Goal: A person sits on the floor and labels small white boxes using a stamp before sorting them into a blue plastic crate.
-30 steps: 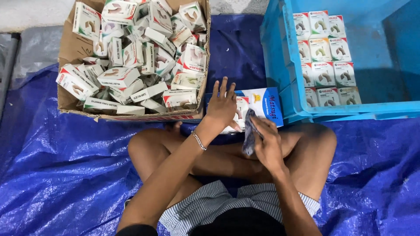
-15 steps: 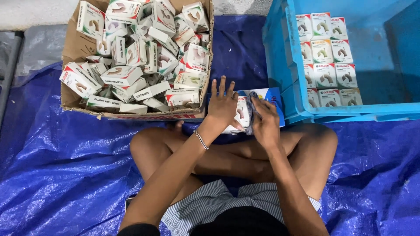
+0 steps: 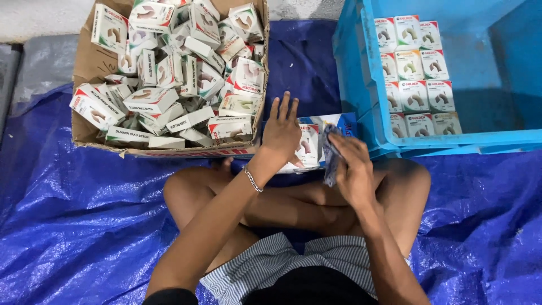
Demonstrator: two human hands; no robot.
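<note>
I sit cross-legged on a blue tarp. My left hand (image 3: 282, 133) lies flat, fingers spread, on a small white box (image 3: 307, 148) that rests on a flat blue-and-white package (image 3: 339, 121) in front of my legs. My right hand (image 3: 353, 169) is closed around a dark grey cloth (image 3: 330, 158), which touches the right edge of that small box. A metal bracelet sits on my left wrist.
A brown cardboard carton (image 3: 90, 62) at upper left is heaped with several small white boxes. A blue plastic crate (image 3: 480, 138) at upper right holds neat rows of the same boxes along its left side. The crumpled tarp (image 3: 73, 226) spreads all around.
My right hand with the cloth went up onto the small box, then slid back down and right. My left hand stayed pressed on the box.
</note>
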